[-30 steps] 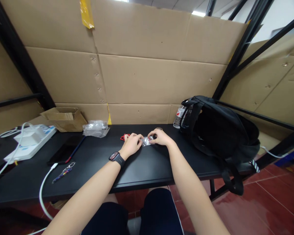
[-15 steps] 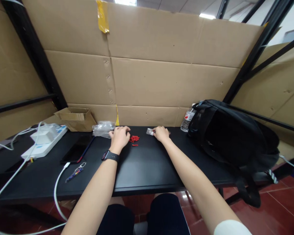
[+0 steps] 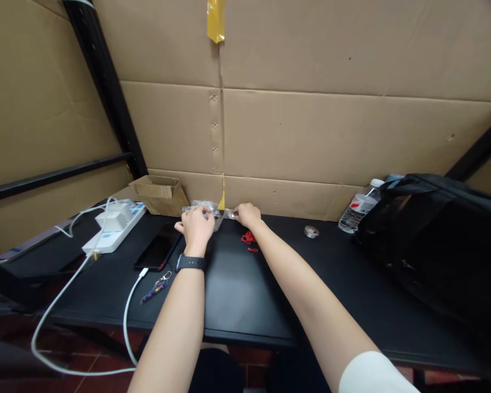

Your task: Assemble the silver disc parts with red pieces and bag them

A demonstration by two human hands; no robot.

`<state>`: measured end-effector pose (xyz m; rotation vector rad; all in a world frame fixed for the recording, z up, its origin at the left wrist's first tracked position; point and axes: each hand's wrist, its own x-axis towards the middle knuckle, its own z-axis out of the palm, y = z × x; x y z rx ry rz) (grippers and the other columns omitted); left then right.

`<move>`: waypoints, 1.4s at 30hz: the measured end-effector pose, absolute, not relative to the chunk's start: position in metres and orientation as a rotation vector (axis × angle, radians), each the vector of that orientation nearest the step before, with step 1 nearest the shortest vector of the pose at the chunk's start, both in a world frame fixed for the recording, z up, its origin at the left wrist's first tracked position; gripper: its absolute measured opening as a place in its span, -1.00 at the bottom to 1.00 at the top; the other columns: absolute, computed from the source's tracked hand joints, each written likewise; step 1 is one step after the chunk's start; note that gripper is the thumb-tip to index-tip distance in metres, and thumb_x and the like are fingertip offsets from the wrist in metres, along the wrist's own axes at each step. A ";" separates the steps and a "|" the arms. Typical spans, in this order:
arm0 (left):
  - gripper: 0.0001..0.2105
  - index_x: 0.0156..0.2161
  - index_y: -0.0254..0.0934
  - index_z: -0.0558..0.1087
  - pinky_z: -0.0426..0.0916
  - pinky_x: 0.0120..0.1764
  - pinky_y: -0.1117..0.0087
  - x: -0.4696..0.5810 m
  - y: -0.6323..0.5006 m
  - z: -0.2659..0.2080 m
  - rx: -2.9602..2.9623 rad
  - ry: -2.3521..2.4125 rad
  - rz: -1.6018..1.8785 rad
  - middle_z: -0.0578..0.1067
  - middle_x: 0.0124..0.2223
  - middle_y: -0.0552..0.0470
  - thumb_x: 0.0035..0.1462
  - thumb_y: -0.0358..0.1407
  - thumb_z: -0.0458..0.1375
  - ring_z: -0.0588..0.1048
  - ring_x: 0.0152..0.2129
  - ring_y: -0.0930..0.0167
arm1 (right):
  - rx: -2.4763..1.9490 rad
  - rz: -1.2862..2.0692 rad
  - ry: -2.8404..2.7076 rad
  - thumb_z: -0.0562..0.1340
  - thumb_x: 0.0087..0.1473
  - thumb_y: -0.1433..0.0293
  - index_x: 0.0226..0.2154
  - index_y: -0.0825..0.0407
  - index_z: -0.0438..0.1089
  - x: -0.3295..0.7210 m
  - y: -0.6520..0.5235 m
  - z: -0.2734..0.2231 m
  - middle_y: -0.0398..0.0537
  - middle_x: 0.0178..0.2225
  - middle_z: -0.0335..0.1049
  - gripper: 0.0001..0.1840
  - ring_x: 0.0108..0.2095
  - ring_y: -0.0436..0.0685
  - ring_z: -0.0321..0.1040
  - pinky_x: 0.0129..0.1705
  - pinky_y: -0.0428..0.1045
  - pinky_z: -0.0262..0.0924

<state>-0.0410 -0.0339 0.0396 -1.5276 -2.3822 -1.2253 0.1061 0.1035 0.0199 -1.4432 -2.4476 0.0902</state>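
My left hand [image 3: 195, 229] is over the crumpled clear plastic bags [image 3: 220, 222] at the back of the desk, its thumb and fingertips closed on the plastic and its little finger sticking out. Close by on the right, my right hand [image 3: 247, 214] pinches a small clear plastic packet [image 3: 229, 214]; its contents are too small to make out. In front of that hand lies a small heap of red cord loops [image 3: 247, 238], with a single red loop [image 3: 252, 250] apart from it. A small spool [image 3: 311, 232] rests farther right.
On the left are an open cardboard box [image 3: 163, 199], a white power strip [image 3: 118, 232], a phone [image 3: 157, 248] with a white cable [image 3: 126, 311], and a keychain [image 3: 155, 289]. A water bottle [image 3: 360, 210] and black backpack [image 3: 437, 262] stand right. Cardboard panels [image 3: 290, 136] border the desk.
My right hand has moved left with the small packet, close to my left hand, uncovering the spool. My left hand has shifted onto the plastic bags. The view has turned left.
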 end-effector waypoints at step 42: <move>-0.87 -0.17 -0.11 0.52 0.32 -0.06 0.33 0.050 -0.034 0.016 -2.595 -1.676 -1.231 0.66 -0.23 0.12 0.17 -0.29 0.19 0.58 -0.20 0.34 | -1.620 0.201 -1.857 0.39 -0.04 0.36 -0.18 -0.11 0.55 0.380 0.058 -0.012 -0.08 -0.14 0.61 -0.71 -0.12 0.14 0.52 -0.04 -0.01 0.31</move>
